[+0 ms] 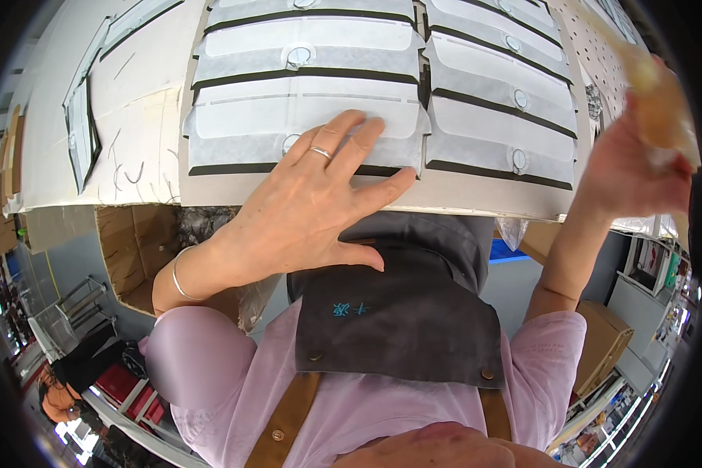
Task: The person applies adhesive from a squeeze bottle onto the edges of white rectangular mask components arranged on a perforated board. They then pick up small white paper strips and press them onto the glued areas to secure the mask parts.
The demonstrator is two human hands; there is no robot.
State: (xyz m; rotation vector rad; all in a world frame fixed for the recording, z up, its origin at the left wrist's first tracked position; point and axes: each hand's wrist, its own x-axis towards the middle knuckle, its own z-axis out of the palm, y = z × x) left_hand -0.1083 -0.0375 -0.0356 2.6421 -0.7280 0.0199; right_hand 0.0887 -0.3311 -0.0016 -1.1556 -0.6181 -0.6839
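My left hand [320,179] lies with fingers spread over the nearest white flat piece [234,144] of the left column, its thumb out past the table's front edge. That piece has a dark lower edge and a round metallic disc, partly covered by my fingers. Raised at the far right, my right hand [636,168] is closed round a yellowish, amber-coloured object [654,97]. Motion blurs this object, and its kind cannot be made out. Beside the left column lies a second column of similar white pieces [476,129], each with a disc and dark edge.
A pale board [499,183] bears both columns. Dark-edged strips [82,132] lie on the table's left side. A perforated panel [589,43] is at the right. Below the table edge are an open cardboard box [125,257] at the left and another box [603,343] at the right.
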